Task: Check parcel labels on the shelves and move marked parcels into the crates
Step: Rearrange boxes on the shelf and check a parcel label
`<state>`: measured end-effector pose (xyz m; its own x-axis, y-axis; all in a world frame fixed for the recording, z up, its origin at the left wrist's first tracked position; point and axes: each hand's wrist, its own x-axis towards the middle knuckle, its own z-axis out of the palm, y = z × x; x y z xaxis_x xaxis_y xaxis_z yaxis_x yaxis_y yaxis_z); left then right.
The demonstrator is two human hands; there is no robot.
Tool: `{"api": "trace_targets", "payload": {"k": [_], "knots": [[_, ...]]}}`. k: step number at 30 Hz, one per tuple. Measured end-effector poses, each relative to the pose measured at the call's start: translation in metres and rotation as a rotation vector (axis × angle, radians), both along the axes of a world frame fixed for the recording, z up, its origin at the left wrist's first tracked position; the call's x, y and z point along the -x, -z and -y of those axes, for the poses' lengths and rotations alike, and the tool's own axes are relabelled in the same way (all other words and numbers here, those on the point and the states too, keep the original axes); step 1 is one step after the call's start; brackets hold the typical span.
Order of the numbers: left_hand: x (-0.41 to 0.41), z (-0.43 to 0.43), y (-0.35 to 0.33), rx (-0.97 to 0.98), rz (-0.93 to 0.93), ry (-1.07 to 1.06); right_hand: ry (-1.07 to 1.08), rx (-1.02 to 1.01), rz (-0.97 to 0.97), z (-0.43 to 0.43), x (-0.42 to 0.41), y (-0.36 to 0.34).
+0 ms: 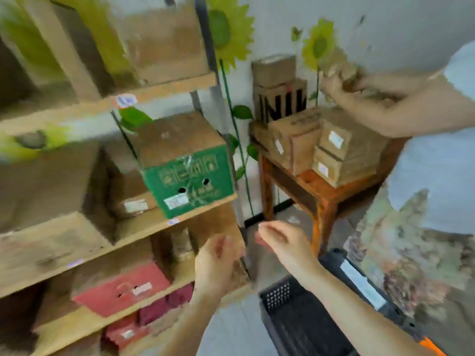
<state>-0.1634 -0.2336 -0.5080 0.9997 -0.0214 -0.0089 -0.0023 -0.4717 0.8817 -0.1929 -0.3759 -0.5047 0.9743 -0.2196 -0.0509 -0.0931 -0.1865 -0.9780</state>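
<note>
Wooden shelves (51, 253) fill the left side, with cardboard parcels on every level. A green parcel (185, 176) sits at the right end of the middle shelf, a white label on its front. A red parcel (120, 289) lies on the shelf below. The left hand (216, 260) hovers in front of the shelf's right end, its grip loosely curled and holding nothing. Just beside it, the right hand (282, 242) reaches forward palm down, its grip slack with the fingers apart and empty. Under the right forearm stands a black crate (290, 325). Beyond it, a small wooden counter (313, 183) carries stacked brown parcels (352, 142) with white labels. Another person's hand (339, 86) hovers above that stack; blur hides its grip.
</note>
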Motion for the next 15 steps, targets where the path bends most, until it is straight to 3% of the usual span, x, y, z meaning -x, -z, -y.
{"api": "trace_targets", "payload": {"k": [8,15], "knots": [[-0.068,-0.113,-0.127,0.049,0.345,-0.167,-0.158,0.125,0.332,-0.103,-0.092,-0.142],[-0.142,-0.174,-0.209,0.138,0.529,-0.197,0.025,0.303,0.675,-0.163,-0.170,-0.246]]}}
